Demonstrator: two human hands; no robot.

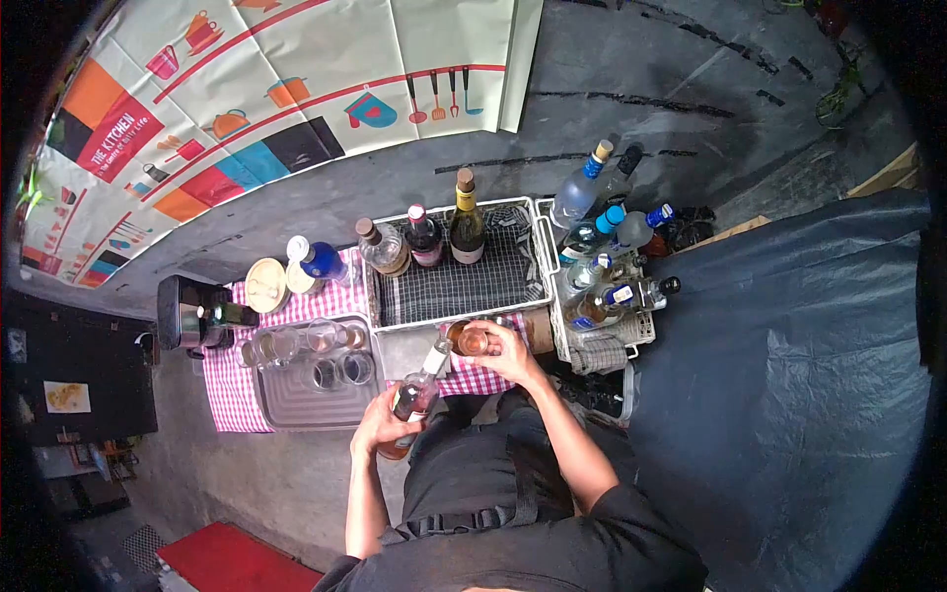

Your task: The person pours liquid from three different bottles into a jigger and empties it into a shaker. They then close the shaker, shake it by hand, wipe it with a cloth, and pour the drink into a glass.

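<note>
My left hand [380, 424] is wrapped round a dark-bodied bottle [415, 395] with a pale neck label, which leans up and to the right. The bottle's mouth is close to a small glass [473, 342] with amber-brown contents. My right hand [505, 352] has its fingers closed round that glass. Whether liquid is flowing cannot be made out. A metallic surface [404, 351] lies just behind the bottle's neck. To the left, a grey tray [306, 407] holds several clear glasses [324, 373].
A white wire basket [434, 318] at the centre back holds three bottles. Several more bottles stand in a second basket [641, 345] on the right. A blue bottle [321, 259], wooden bowls [266, 286] and a black appliance [182, 314] stand at the back left.
</note>
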